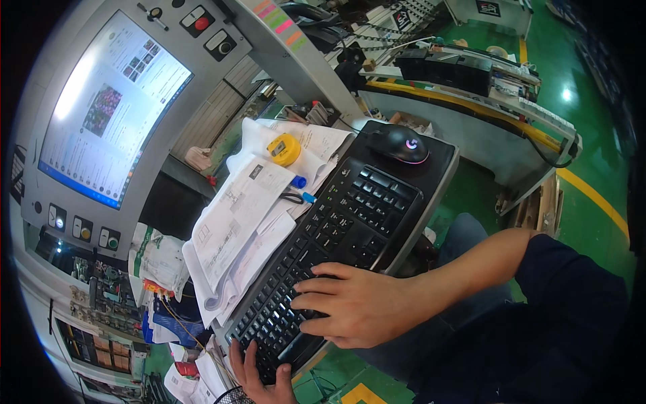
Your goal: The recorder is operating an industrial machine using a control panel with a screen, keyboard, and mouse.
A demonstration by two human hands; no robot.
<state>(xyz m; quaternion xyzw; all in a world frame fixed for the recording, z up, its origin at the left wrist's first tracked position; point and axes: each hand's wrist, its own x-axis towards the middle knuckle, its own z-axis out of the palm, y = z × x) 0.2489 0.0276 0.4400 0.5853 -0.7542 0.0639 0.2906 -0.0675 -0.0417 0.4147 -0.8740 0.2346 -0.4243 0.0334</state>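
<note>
A black keyboard lies on a narrow shelf, slanting across the middle of the view. My right hand rests over its letter keys with the fingers spread and stretched forward. At the keyboard's near left end is my left hand, its fingers apart on or just over the keys; its wrist is cut off by the lower edge. Neither hand holds anything. A black computer mouse with a lit mark sits beyond the keyboard's far end. The lit screen at the upper left shows a page with pictures.
Printed drawing sheets lie behind the keyboard, with a yellow tape measure and a blue-capped item on them. Push buttons and knobs surround the screen. A machine with a yellow rail stands at the right on a green floor.
</note>
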